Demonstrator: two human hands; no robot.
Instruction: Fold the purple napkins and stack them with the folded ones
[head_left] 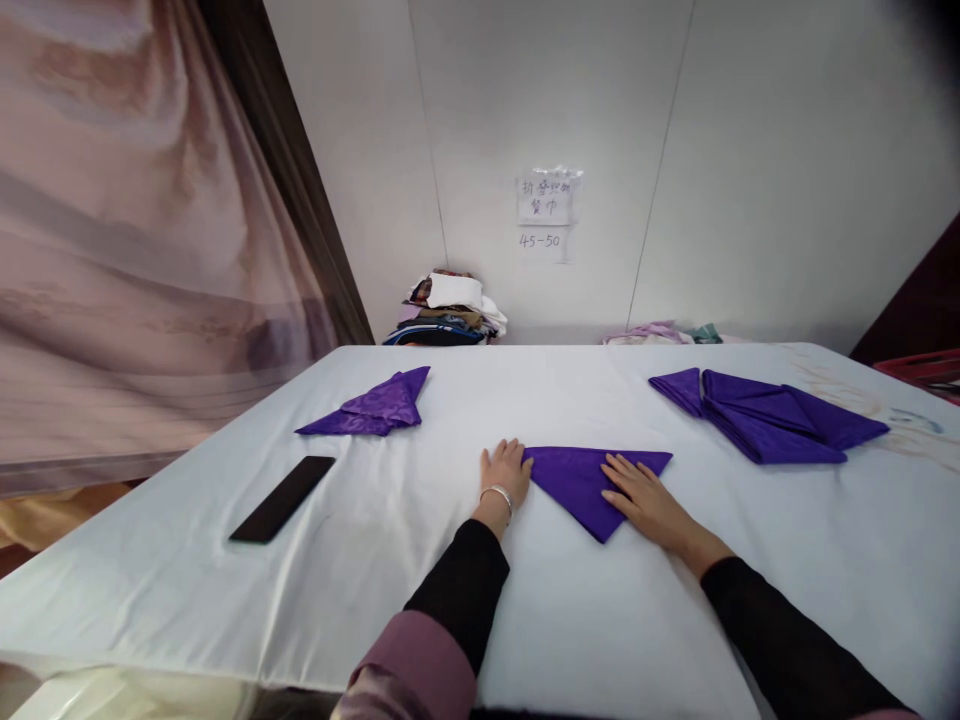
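Note:
A purple cloth napkin (574, 484), folded into a triangle, lies on the white-covered table (420, 590) with its long edge away from me and one point toward me. My left hand (506, 474), with a bracelet at the wrist, rests at its left corner. The thumb touches that corner, while the other fingers reach forward over the tablecloth. Fingers outstretched, my right hand (643, 497) lies flat on the right part of the napkin and hides some of it. Both hands are open.
To the left lie folded purple cloth (375, 408) and a black flat rectangular object (283, 499). More folded purple napkins (780, 415) lie on the right. A pile of fabrics (450, 308) sits behind the table, below a paper sign (546, 203). A pink curtain (150, 250) hangs at left.

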